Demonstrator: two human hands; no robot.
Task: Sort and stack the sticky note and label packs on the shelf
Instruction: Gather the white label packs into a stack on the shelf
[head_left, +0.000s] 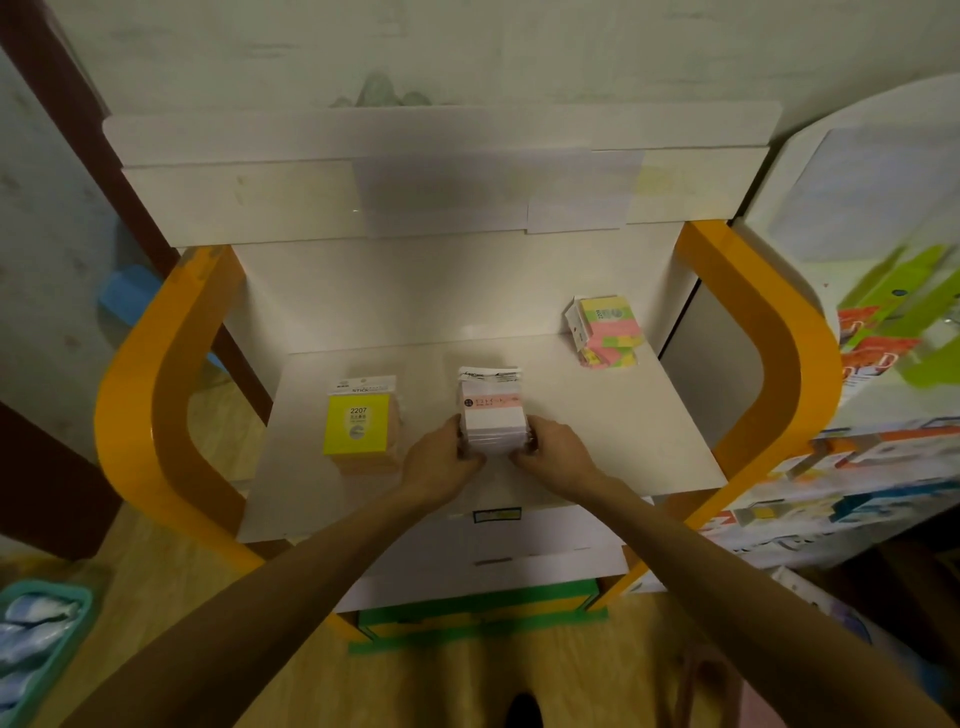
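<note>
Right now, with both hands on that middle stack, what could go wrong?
1. The white label pack stack is gripped only at its near corners by the left hand and right hand; the far ends already look uneven, so packs may slide or fan out.
2. The multicolour sticky note pile at the back right sits skewed and might topple if the shelf is jolted.

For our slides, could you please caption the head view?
Both hands grip a white label stack mid-shelf, between two sticky-note stacks.
</note>
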